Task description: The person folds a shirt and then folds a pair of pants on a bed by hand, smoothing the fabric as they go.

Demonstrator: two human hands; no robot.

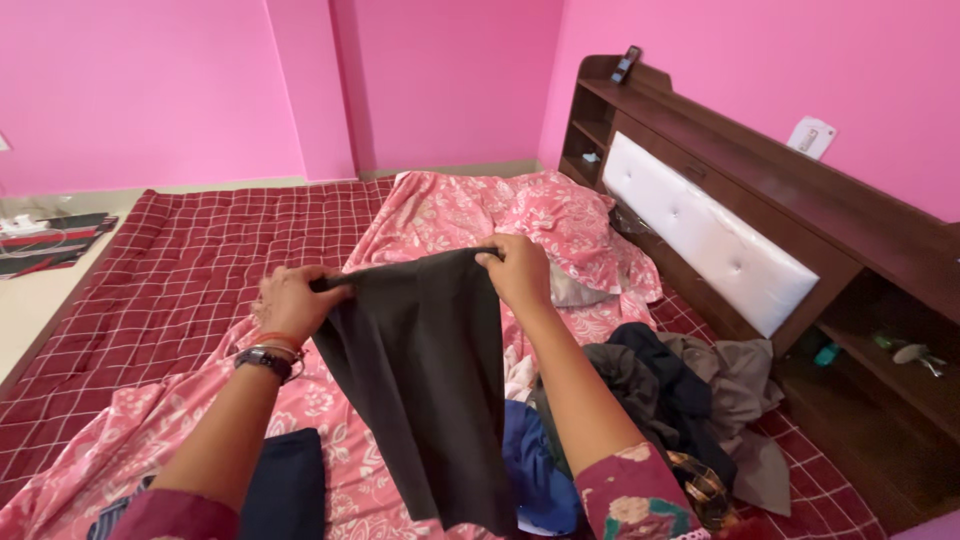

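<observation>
Head view: at frame centre the person is holding a dark garment [425, 370] up by its top edge, the left hand [292, 300] pinching one corner and the right hand [518, 268] the other. The hands are standing apart, so the cloth is hanging flat and open above the pink floral sheet [440, 215]. At lower right a heap of clothes [690, 400] is lying beside the headboard [710, 235]; a dark folded piece [288, 485] is sitting at lower left.

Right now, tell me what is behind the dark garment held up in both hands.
Behind the dark garment, pink floral bedding shows above its top edge, and blue cloth beside its right edge. Whatever lies directly behind the hanging fabric is covered.
</observation>
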